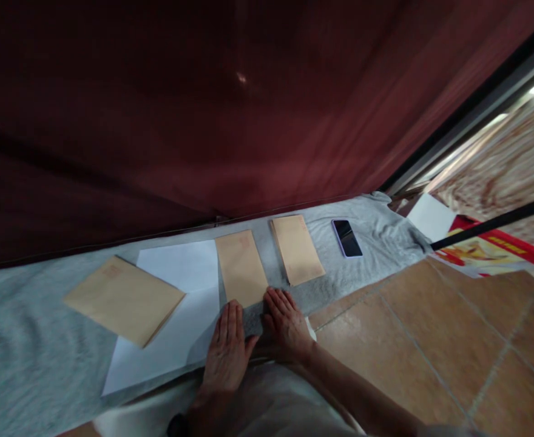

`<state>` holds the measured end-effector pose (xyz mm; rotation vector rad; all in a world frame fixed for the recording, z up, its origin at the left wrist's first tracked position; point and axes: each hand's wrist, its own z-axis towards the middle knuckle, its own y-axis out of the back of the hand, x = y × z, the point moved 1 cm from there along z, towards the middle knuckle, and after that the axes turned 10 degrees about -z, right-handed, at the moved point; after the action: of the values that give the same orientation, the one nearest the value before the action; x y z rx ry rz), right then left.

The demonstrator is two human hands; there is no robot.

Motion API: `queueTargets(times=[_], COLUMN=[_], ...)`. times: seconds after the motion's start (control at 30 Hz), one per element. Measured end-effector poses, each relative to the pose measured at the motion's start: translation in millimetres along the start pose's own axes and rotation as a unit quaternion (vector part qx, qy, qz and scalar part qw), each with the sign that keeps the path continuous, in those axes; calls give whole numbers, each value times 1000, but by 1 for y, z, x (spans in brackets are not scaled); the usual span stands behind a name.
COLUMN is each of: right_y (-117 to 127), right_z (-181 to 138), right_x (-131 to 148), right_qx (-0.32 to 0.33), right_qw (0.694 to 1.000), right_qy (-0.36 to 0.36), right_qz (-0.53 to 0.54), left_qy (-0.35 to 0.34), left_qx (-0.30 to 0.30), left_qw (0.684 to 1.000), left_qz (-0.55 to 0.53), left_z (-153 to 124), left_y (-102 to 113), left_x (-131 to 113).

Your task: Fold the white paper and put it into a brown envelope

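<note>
Left hand (228, 347) and right hand (286, 325) lie flat and open on the grey cloth (30, 352), gripping nothing, fingertips at the near edge of the middle envelope (241, 267), at 12 o'clock. Second envelope (297, 249) at 1, phone (347, 238) at 2, bare cloth between.
</note>
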<state>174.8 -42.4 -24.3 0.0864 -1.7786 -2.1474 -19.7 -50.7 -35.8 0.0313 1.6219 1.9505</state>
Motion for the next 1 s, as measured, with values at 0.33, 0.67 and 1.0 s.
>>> queueTargets(times=[0.33,0.67,1.0], right_y=[-9,-1,-1], right_z=[15,23,45], right_x=[23,26,26], right_qx=[3,-2,-30], right_qw=[997,998,997], right_qy=[73,47,-65], right_qz=[37,42,9], left_qy=[163,418,339], left_qx=[-49,-100,-57], left_qw=[952,723,752], left_qz=[-255,-542,-563], left_z=[16,53,94], left_y=[-6,9,47], left_x=[21,25,-3])
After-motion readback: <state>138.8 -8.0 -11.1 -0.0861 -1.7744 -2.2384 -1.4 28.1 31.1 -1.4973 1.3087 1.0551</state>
